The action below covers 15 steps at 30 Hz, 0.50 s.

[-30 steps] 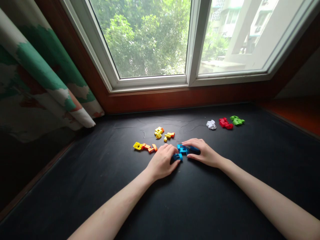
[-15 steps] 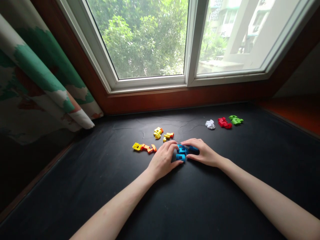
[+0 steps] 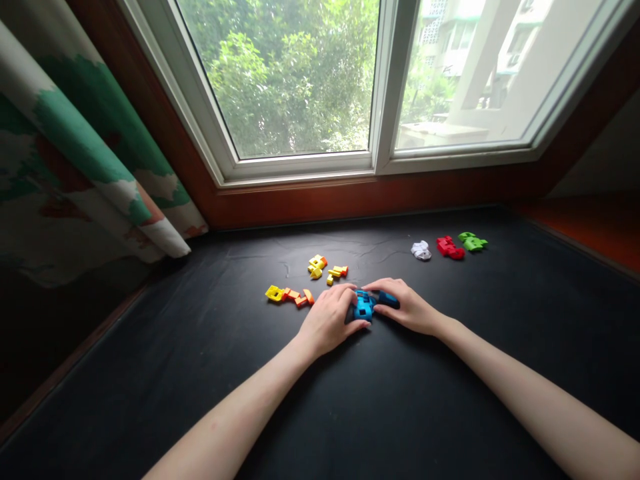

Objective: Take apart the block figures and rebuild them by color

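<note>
My left hand (image 3: pixel 333 317) curls around the left side of a cluster of small blue plastic toy pieces (image 3: pixel 363 305) on the black surface. Its thumb lies along the near edge and its fingers bend over the far side. From the right, my right hand (image 3: pixel 411 308) curves its fingers and thumb around a darker blue piece (image 3: pixel 388 300), with its fingertips at the cluster's right side. Parts of the blue pieces are hidden by the fingers. Orange pieces (image 3: pixel 299 299) lie just left of my left hand, beside a yellow piece (image 3: pixel 274 293).
Beyond my left hand lie two yellow-and-orange clusters, one larger (image 3: pixel 317 265) and one smaller (image 3: pixel 337 273). White (image 3: pixel 421 251), red (image 3: pixel 449 247) and green pieces (image 3: pixel 473 241) sit at the back right. A window (image 3: pixel 300 159) borders the black surface (image 3: pixel 350 413); a curtain (image 3: pixel 145 207) hangs left.
The near blue piece, apart from the other blue one before, now sits against it. Both hands stay in nearly the same place.
</note>
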Each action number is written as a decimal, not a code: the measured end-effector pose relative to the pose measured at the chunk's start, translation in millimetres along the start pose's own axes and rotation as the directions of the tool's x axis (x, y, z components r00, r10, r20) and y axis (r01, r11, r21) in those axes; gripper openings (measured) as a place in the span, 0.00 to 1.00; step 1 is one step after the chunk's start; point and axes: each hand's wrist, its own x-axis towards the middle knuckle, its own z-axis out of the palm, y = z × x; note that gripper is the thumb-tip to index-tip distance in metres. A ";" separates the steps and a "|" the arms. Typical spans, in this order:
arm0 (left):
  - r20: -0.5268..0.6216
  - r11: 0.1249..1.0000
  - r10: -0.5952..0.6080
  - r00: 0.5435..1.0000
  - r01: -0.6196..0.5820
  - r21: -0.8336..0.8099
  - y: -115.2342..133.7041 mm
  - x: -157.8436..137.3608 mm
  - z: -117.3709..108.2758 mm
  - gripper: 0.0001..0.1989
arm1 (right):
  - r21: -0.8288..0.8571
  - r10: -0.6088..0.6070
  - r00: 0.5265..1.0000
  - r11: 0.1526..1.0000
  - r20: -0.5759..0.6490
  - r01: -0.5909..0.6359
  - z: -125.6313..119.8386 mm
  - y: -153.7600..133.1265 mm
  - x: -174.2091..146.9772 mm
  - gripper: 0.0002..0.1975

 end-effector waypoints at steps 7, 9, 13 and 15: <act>0.007 0.986 -0.049 0.999 0.050 -0.158 -1.4 -1.2 -2.6 0.16 | -0.002 -0.003 1.000 1.000 0.000 0.003 -1.0 -0.1 -1.2 0.16; 0.005 0.983 -0.051 0.999 0.051 -0.177 -2.3 -0.9 -1.0 0.16 | 0.000 -0.006 1.000 1.000 -0.002 0.006 -1.0 -0.5 -1.0 0.16; -0.011 0.983 -0.032 0.999 0.030 -0.179 -3.5 -0.7 2.0 0.18 | 0.002 -0.009 1.000 1.000 -0.005 0.009 -1.0 -0.4 -0.7 0.15; -0.016 0.984 -0.028 0.999 0.025 -0.175 -4.1 -0.8 2.8 0.19 | -0.001 -0.012 1.000 1.000 -0.006 0.012 -0.9 -0.1 -0.7 0.16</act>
